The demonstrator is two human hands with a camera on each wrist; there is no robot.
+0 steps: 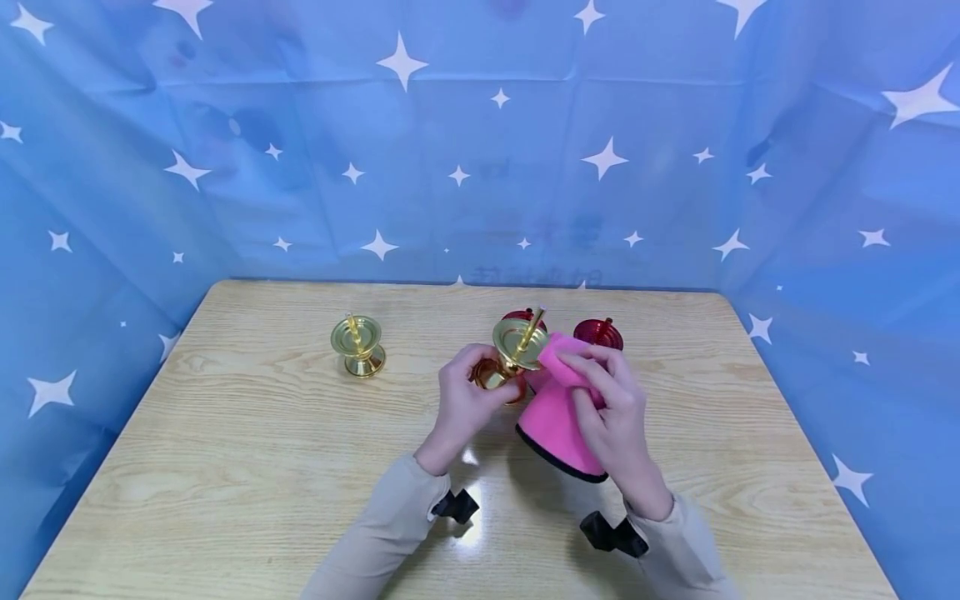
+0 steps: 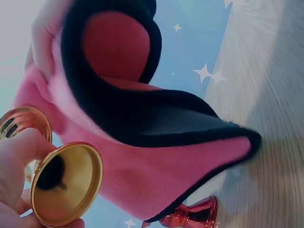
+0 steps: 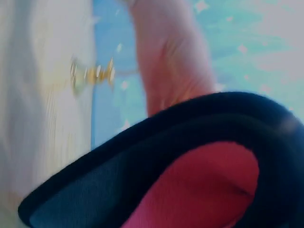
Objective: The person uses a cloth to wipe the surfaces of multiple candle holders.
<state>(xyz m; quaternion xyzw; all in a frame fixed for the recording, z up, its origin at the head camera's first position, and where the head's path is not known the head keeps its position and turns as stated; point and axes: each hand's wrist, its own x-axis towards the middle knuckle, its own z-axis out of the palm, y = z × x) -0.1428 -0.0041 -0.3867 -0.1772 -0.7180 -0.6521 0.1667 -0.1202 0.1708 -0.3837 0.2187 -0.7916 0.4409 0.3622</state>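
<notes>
My left hand (image 1: pixel 463 404) grips a gold candle holder (image 1: pixel 513 343) by its lower part, clear of the table and tilted to the right. A thin gold stick stands in its shallow cup. My right hand (image 1: pixel 617 412) holds a bunched pink cloth (image 1: pixel 558 429) with black edging, its fingers pressing the upper fold right at the cup's rim. The rest of the cloth hangs down below that hand. In the left wrist view the holder's round hollow base (image 2: pixel 71 185) faces the camera beside the draped cloth.
A second gold candle holder (image 1: pixel 360 343) stands upright on the wooden table (image 1: pixel 225 467) to the left. Behind the hands are red candle holders, one (image 1: pixel 597 333) at the right and another (image 1: pixel 525 317) partly hidden. A blue star-patterned curtain (image 1: pixel 420 192) hangs around the table.
</notes>
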